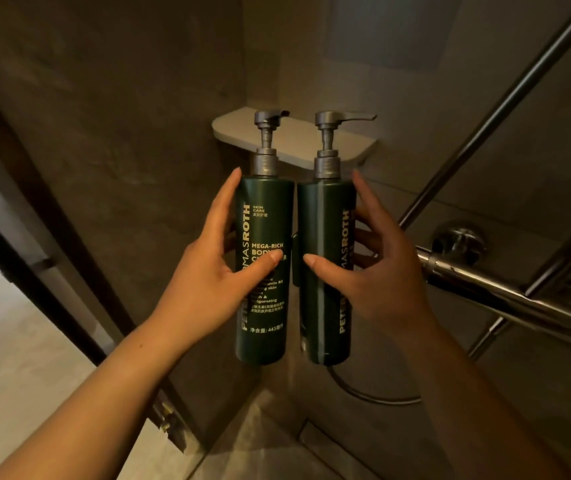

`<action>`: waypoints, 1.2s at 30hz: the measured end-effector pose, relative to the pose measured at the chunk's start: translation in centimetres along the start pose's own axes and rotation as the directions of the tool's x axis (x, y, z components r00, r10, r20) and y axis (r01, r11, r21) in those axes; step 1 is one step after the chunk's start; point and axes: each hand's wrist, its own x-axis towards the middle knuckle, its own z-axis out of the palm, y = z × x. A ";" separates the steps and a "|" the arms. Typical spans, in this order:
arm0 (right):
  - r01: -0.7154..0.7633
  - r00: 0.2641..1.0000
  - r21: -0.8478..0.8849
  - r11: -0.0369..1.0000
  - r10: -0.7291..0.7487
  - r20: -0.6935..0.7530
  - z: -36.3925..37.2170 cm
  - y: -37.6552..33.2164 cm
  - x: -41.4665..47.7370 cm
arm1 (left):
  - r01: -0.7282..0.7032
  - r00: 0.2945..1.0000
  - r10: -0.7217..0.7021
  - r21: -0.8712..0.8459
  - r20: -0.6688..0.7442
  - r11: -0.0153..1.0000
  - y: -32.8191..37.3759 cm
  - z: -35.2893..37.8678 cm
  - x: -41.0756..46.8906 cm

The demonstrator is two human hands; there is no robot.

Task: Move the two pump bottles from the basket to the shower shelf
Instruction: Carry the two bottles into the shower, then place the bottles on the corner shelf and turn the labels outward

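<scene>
1. Shower enclosure: dark tiled walls meet in a corner. A chrome mixer bar [484, 289] with slanted rails is on the right, and a hose [367, 394] loops low down
2. Shower shelf [232, 128]: a pale rounded ledge fixed in the corner, with its visible surface bare. The basket is not in view
3. Left pump bottle [273, 230] and right pump bottle [325, 220]: both are held upright in the air, side by side and almost touching, below and in front of the shelf. Neither rests on it yet
4. Left hand [207, 282]: grasps the left pump bottle at mid-body, thumb across the front, fingers [232, 188] wrapped behind
5. Right hand [377, 282]: grasps the right pump bottle the same way, at the same height
6. Handling, as a judgement: the bodies look like rigid, smooth plastic that does not dent. They are probably fairly heavy if full, and slippery when wet. The mid-body grip suits them. The pump heads [332, 117] should not be used as handles, since a pump stem can depress or turn. Both nozzles point right
7. Legible text, left bottle: "SKIN CARE", "MEGA-RICH BODY", "443" in a Chinese volume line, and "ROTH" in a vertical brand name partly covered by the hand
8. Legible text, right bottle: the vertical brand name only, reading "MASROTH"; this bottle is turned so its side seam faces the camera
</scene>
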 end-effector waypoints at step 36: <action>0.287 0.927 -0.089 0.954 -0.300 -0.223 -2.5 -7.5 15.0 | -0.327 0.944 0.328 -0.030 0.040 0.945 5.9 -5.8 17.5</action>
